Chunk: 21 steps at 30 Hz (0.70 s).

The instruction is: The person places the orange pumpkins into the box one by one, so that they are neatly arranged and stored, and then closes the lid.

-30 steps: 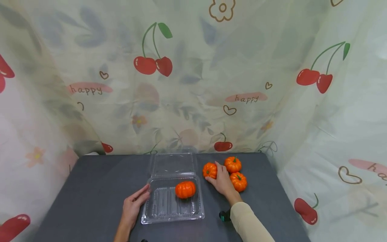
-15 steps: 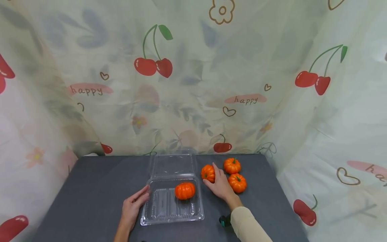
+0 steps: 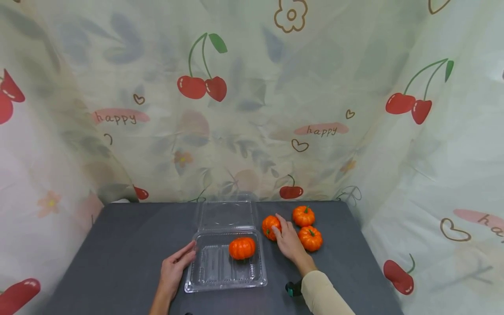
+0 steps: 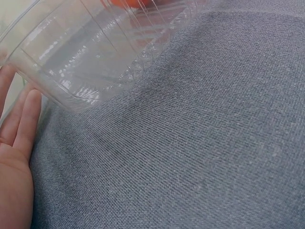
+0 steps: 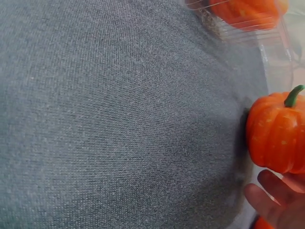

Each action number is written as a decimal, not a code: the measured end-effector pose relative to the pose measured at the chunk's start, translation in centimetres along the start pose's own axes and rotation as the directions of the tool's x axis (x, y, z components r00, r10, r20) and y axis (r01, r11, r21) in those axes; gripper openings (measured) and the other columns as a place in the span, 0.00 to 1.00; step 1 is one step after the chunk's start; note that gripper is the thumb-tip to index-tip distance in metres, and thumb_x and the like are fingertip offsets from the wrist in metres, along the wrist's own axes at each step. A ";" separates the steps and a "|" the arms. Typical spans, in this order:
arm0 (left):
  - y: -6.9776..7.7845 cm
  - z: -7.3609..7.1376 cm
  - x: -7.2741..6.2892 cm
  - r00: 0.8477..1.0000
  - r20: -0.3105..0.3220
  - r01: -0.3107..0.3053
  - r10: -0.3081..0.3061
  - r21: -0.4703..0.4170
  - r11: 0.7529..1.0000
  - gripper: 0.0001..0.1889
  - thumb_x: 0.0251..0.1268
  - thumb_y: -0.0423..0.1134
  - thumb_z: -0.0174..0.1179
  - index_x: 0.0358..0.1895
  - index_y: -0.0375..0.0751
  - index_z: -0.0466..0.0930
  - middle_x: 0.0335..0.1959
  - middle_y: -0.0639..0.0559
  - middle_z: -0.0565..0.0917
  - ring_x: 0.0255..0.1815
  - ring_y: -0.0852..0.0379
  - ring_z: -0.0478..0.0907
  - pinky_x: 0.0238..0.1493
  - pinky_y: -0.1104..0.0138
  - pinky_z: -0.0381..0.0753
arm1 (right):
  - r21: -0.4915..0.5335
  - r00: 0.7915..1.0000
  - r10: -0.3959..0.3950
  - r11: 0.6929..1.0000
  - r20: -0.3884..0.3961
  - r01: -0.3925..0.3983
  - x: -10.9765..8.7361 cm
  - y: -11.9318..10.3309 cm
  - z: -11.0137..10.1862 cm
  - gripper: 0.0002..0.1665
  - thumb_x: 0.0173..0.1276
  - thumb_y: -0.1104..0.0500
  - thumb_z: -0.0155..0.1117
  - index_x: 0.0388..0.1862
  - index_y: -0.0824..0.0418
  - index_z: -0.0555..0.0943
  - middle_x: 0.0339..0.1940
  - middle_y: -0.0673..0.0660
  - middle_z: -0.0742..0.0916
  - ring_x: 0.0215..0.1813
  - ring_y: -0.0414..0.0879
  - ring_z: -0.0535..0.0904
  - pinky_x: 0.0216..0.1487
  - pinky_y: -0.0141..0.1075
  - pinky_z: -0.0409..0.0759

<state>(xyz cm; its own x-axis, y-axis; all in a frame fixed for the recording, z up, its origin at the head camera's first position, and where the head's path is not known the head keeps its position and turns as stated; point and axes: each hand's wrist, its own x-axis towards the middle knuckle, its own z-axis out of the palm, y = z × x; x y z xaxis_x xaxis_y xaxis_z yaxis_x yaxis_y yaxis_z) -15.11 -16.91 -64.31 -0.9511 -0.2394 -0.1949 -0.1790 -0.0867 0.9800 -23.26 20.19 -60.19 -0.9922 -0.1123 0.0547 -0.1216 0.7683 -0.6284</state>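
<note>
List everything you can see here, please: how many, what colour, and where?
Flat table with woven cloth covering: one, dark grey, foreground.
Printed fabric curtain: count unclear, pale with red cherries, behind and both sides.
Rectangular plastic container with open lid: one, clear, mid-table.
Ribbed, round boxed pumpkin: one, orange, container's right half.
Ribbed, round single pumpkin: one, orange, just right of container.
Ribbed, round paired pumpkins: two, orange, farther right.
Small unidentified item: one, black and green, container's lower right.
Left hand: one, bare, at container's left side.
Right hand: one, bare, against single pumpkin.
Long sleeve: one, cream, right arm.
</note>
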 end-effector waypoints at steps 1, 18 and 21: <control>0.0 0.0 0.0 1.000 0.002 -0.005 0.005 -0.003 1.000 0.28 0.62 0.42 0.73 0.65 0.39 0.81 0.47 0.76 0.88 0.48 0.74 0.86 0.50 0.76 0.86 | -0.004 1.000 -0.006 1.000 -0.005 0.006 0.0 0.0 0.0 0.33 0.83 0.45 0.47 0.81 0.53 0.60 0.65 0.68 0.76 0.64 0.63 0.76 0.71 0.59 0.74; 0.2 0.0 0.0 1.000 -0.011 0.007 -0.007 -0.017 1.000 0.29 0.59 0.42 0.74 0.64 0.38 0.81 0.48 0.72 0.88 0.46 0.73 0.87 0.49 0.75 0.87 | 0.027 0.995 -0.069 0.997 -0.075 0.072 -0.1 -2.7 -2.3 0.37 0.82 0.48 0.52 0.82 0.58 0.57 0.66 0.68 0.75 0.67 0.63 0.75 0.73 0.59 0.73; 0.1 0.1 0.0 1.000 -0.010 0.009 -0.009 -0.024 1.000 0.29 0.60 0.42 0.74 0.64 0.37 0.81 0.48 0.71 0.89 0.46 0.73 0.87 0.49 0.74 0.87 | 0.064 0.994 -0.066 0.995 -0.086 0.072 -0.1 -3.3 -2.7 0.38 0.82 0.46 0.53 0.83 0.56 0.55 0.70 0.66 0.73 0.70 0.62 0.74 0.75 0.59 0.71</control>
<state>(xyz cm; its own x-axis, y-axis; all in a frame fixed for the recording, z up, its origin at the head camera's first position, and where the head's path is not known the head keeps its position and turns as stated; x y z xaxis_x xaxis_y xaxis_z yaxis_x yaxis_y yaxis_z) -15.17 -16.88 -64.17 -0.9469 -0.2482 -0.2045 -0.1815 -0.1123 0.9769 -22.83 19.38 -56.07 -0.9807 -0.1087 0.1624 -0.1906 0.7164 -0.6712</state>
